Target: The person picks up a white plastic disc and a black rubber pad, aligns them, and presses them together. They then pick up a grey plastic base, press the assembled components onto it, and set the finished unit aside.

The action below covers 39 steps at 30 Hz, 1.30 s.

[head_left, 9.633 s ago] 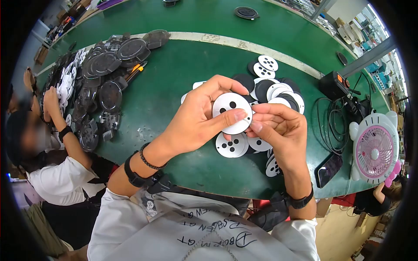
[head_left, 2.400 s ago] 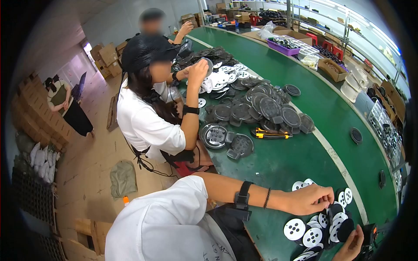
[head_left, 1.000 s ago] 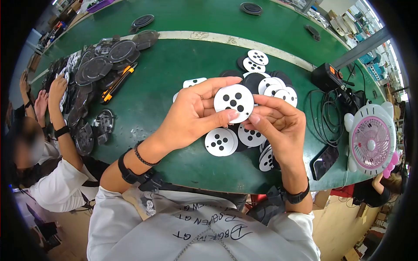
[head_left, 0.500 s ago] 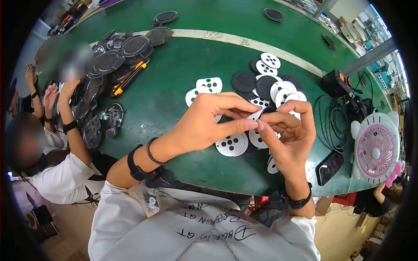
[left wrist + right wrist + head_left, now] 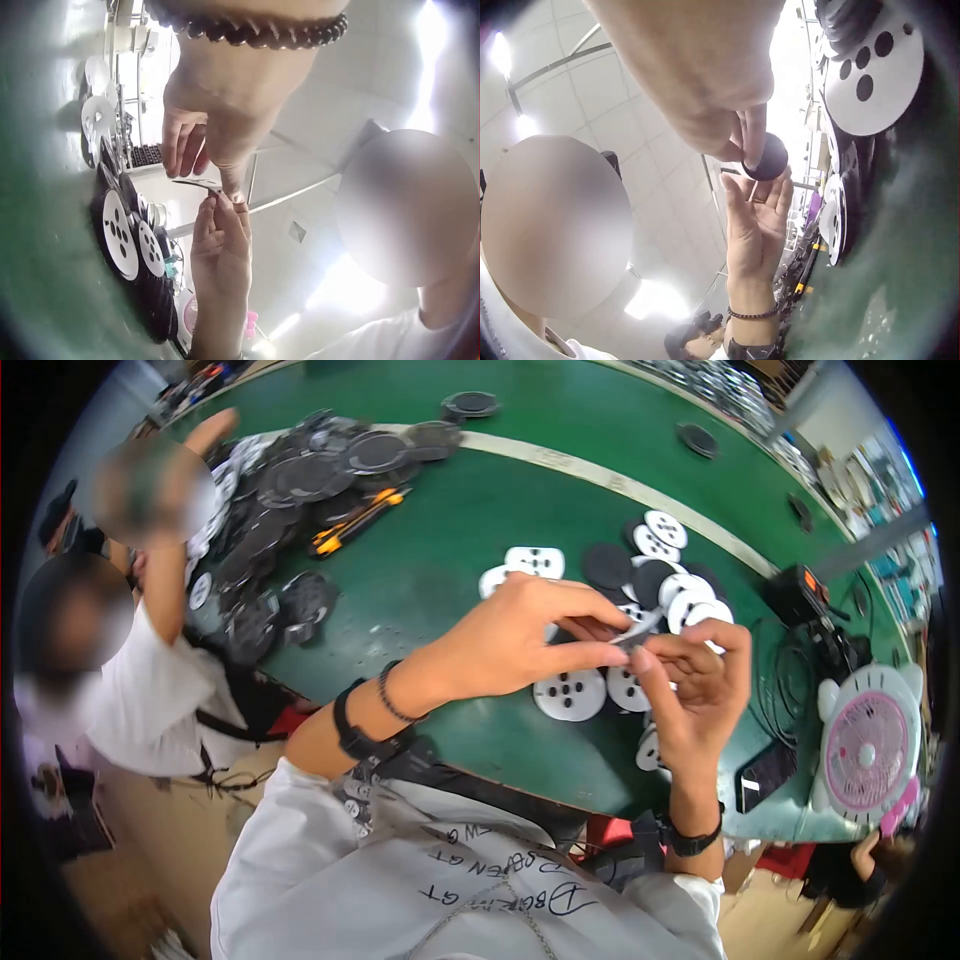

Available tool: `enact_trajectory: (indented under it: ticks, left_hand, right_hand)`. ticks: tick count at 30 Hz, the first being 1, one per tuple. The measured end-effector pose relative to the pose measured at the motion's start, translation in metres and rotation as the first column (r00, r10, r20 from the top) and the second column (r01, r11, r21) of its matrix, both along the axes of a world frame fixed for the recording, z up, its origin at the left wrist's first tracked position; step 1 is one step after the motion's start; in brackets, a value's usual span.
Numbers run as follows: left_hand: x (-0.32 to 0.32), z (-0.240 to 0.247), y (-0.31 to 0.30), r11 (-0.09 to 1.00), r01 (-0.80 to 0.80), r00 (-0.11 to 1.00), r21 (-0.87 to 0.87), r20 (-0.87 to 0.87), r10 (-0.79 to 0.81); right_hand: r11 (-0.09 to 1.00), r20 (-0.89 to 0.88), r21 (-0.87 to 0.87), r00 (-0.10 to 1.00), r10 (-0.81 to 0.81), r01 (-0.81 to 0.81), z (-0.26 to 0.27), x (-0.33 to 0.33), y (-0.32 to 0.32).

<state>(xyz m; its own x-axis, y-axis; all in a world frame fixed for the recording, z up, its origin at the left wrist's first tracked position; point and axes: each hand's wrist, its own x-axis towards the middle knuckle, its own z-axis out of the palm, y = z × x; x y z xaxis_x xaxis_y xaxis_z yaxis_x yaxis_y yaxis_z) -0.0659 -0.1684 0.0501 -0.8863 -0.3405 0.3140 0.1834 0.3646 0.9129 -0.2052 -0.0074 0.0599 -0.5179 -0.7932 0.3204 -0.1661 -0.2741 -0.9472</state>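
Both hands meet over the table around one thin round disc (image 5: 640, 626), white on one face and dark on the other, seen nearly edge-on in the head view. My left hand (image 5: 515, 635) pinches it between thumb and fingers. At its near edge, the thumb and fingertips of my right hand (image 5: 700, 685) pinch it too. The left wrist view shows the disc (image 5: 196, 182) slightly bowed. Its dark face (image 5: 770, 159) shows in the right wrist view. Behind and below the hands lie white discs with black holes (image 5: 570, 696) and plain black discs (image 5: 608, 565).
Dark clear plastic covers (image 5: 375, 452) are heaped at the back left beside an orange-and-black cutter (image 5: 358, 522). On the right stand a black device (image 5: 797, 592) with cables, a phone (image 5: 766, 778) and a pink-and-white fan (image 5: 867, 745). Another person (image 5: 150, 690) sits at the left.
At 2.4 s the hands were apart over the pile. By 1.0 s they held a disc, white face up; it has since been tilted edge-on. The head view has swung left.
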Motion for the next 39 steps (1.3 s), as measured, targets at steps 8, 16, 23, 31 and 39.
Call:
enact_trajectory:
  ticks: [8, 16, 23, 31, 39]
  left_hand:
    - [0.017, 0.012, 0.003, 0.979, -0.177, 0.984, 0.106, -0.010, 0.179]
    - [0.022, 0.002, 0.012, 0.976, -0.197, 0.979, 0.093, -0.041, 0.201]
    - [0.059, -0.005, -0.027, 0.818, -0.533, 0.845, 0.215, 0.100, 0.525]
    - [0.160, -0.026, -0.034, 0.175, -0.462, 0.260, -0.869, 0.055, 0.964]
    - [0.166, -0.014, -0.055, 0.335, -0.468, 0.244, -0.818, 0.245, 0.938]
  right_hand:
    - [0.998, -0.112, 0.058, 0.994, -0.004, 0.011, -0.007, 0.002, 0.005]
    - [0.996, -0.127, 0.031, 0.988, 0.087, -0.084, -0.006, 0.008, 0.007]
    - [0.999, -0.237, 0.038, 0.971, 0.018, -0.009, 0.000, -0.012, 0.009]
    - [0.999, -0.329, -0.026, 0.943, -0.052, 0.046, -0.004, -0.022, 0.009]
    - [0.986, -0.197, -0.164, 0.979, -0.054, 0.021, -0.007, -0.016, 0.003]
